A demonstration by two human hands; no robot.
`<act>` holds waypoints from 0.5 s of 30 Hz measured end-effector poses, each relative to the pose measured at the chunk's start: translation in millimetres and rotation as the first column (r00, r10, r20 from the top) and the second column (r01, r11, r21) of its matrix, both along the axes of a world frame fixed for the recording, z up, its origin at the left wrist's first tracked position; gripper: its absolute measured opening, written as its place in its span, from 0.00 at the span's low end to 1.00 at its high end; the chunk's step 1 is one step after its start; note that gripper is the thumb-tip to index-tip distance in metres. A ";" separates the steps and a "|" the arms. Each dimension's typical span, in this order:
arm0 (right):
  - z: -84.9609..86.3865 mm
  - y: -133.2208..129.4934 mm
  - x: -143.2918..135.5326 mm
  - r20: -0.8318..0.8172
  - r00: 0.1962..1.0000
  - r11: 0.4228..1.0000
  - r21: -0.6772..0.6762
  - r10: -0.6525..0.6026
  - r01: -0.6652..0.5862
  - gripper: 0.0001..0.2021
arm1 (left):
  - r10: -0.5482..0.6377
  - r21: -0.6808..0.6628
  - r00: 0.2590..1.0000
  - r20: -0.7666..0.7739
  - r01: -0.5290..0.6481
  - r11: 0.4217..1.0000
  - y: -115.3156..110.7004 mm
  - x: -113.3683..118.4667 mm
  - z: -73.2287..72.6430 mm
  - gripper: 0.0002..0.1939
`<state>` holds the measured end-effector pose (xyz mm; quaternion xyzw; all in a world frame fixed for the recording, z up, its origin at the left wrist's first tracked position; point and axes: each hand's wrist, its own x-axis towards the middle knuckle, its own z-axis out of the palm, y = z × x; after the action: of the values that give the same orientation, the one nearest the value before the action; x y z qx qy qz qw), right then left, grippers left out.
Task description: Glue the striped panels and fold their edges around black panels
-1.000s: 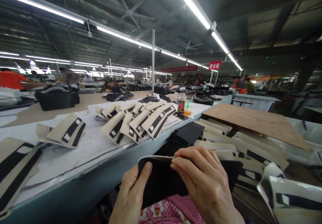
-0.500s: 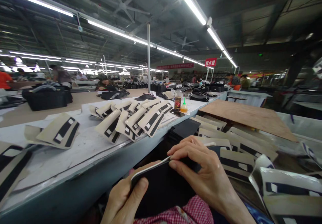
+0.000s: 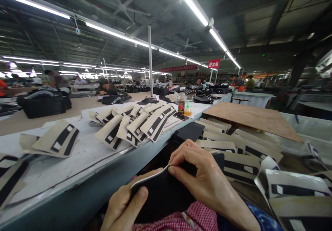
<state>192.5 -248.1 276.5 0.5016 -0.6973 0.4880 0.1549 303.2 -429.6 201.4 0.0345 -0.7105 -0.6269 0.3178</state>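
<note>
A black panel with a pale edge point(image 3: 162, 193) is held over my lap, its dark face toward me. My left hand point(image 3: 127, 200) grips its left end, thumb on the dark face and fingers behind. Along the upper edge, my right hand point(image 3: 193, 165) pinches the rim between thumb and fingertips. The panel's far right part is hidden behind that hand. Just beyond my hands lies a stack of black panels point(image 3: 189, 131). Right of them are rows of cream panels with black strips point(image 3: 241, 163).
A white-covered bench point(image 3: 88, 165) runs along the left, bearing cream panels with black strips point(image 3: 158, 120). Farther back stand a bottle point(image 3: 181, 104), a small green-tipped glue bottle point(image 3: 187, 110) and a black bag point(image 3: 43, 103). A wooden board point(image 3: 251, 118) lies at right. Several people work in the distance.
My right hand has shifted slightly left along the panel's upper edge, still pinching it. The left hand keeps its hold. The whole view has moved a little.
</note>
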 end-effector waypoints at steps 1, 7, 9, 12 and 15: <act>0.0 -1.1 -0.1 -0.022 0.999 1.000 0.020 -0.023 0.024 0.10 | -0.079 0.058 0.997 0.020 0.077 0.995 -1.1 -2.2 0.1 0.17; -2.9 -9.6 -0.7 -0.179 0.979 0.987 0.106 -0.099 0.119 0.11 | -0.286 0.095 0.951 0.114 0.276 0.956 -15.0 -15.7 11.6 0.19; -4.0 -11.6 0.1 -0.218 0.971 0.986 0.106 -0.101 0.126 0.10 | -0.174 -0.053 0.976 0.129 0.182 0.982 -19.1 -17.3 13.4 0.17; -5.8 -13.0 1.4 -0.251 0.963 0.988 0.092 -0.096 0.123 0.10 | -0.008 -0.230 0.997 0.078 0.026 0.973 -22.2 -17.4 15.1 0.15; -9.3 -13.5 1.6 -0.267 0.960 0.985 0.120 -0.085 0.121 0.09 | -0.083 -0.306 0.983 0.161 0.130 0.943 -22.4 -18.0 22.8 0.15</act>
<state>194.1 -261.6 267.2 0.5336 -0.7276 0.3607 0.2361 285.1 -452.0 224.1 -0.0093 -0.8235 -0.5176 0.2319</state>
